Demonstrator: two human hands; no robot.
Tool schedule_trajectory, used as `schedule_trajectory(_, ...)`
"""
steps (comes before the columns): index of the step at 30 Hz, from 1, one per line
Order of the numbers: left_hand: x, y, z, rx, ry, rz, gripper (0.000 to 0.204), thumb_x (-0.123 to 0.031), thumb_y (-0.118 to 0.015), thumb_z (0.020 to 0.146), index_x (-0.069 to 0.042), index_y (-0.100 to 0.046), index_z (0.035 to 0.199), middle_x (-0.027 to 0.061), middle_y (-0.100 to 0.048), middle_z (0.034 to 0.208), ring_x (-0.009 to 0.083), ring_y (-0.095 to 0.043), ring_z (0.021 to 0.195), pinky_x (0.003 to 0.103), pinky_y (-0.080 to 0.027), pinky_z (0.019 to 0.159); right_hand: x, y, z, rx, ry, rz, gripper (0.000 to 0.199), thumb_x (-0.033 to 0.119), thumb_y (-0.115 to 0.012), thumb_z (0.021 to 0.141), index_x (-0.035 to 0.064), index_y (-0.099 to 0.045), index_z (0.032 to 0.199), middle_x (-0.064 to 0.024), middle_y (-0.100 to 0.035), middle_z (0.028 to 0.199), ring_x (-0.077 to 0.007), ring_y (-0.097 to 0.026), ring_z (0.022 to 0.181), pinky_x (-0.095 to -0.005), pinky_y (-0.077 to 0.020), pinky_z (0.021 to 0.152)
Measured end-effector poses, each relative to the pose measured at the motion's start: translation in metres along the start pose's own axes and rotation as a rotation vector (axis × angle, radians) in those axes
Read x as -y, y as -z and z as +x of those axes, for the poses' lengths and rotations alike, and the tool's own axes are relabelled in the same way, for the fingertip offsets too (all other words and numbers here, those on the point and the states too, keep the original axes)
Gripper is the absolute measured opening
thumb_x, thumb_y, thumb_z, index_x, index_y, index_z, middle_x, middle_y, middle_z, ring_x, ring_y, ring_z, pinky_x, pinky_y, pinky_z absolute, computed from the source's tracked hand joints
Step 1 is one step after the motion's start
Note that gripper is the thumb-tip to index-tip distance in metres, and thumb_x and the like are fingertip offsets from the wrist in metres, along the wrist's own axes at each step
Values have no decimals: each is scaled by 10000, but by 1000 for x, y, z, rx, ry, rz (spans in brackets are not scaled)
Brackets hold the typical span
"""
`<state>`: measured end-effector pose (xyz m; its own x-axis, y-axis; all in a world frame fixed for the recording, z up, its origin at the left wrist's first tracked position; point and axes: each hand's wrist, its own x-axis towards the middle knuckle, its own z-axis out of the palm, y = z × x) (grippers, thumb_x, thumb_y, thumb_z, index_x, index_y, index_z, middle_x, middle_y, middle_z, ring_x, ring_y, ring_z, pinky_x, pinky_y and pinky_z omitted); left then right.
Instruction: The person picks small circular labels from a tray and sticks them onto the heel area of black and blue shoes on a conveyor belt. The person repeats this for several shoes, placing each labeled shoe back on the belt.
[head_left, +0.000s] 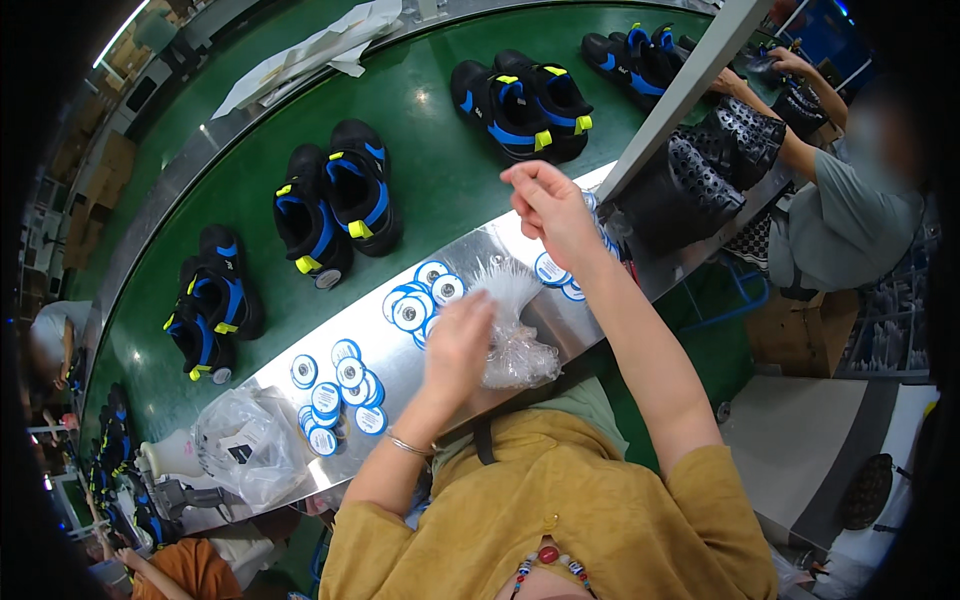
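My right hand (556, 212) is raised at the belt's near edge, close to a pair of black-and-blue shoes (522, 108). Its fingers are pinched together, and anything between them is too small to make out. My left hand (460, 342) is smeared by motion beside a bundle of thin clear plastic strands (505, 285). Crumpled clear plastic wrap (520, 360) surrounds the bundle's lower end. Left of it lie overlapping round white tags (410, 312) with blue rims, and a second group of round tags (350, 372) sits further left. More tags (552, 268) show beneath my right forearm.
The metal ledge (275, 375) borders a green belt (420, 190) carrying more shoe pairs (335, 200). A clear plastic bag (250, 445) rests at the ledge's left end. A grey post (680, 105) rises on the right, near black perforated shoes (705, 175) and a co-worker in grey (850, 220).
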<state>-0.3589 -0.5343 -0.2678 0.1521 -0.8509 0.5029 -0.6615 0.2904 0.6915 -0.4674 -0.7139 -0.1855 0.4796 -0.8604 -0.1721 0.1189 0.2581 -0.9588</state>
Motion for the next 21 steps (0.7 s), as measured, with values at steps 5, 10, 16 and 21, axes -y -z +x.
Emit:
schedule_trajectory(5,43,22,32,107,126,221,292,-52,-737,733,2,-647,1005,141,-609,1031,325,-558,971,414,-451,826,-7,0,-18,-53,-206,-204,112,161,-591,958,53,-609,983,61,-438,670,-6,-326,548,-180,-246,454)
schedule_trajectory(10,53,17,40,360,206,389,380,-134,-796,681,-14,-643,1007,128,-590,1042,318,-524,1000,410,-404,858,-15,-1,-20,72,-191,-316,95,155,-609,938,61,-611,952,78,-442,669,-2,-338,555,-174,-246,459)
schedule_trajectory(16,61,14,44,344,323,220,343,-101,-768,707,-37,-586,991,105,-612,931,292,-547,963,412,-390,833,-21,1,-26,118,-184,-382,101,169,-604,944,71,-618,962,78,-486,687,1,-358,569,-181,-257,470)
schedule_trajectory(21,62,19,50,220,513,-125,265,-55,-740,734,-43,-640,978,108,-622,820,250,-591,815,366,-459,768,-52,7,-24,115,-93,-552,96,132,-604,930,37,-615,945,53,-552,719,-21,-432,613,-201,-347,523)
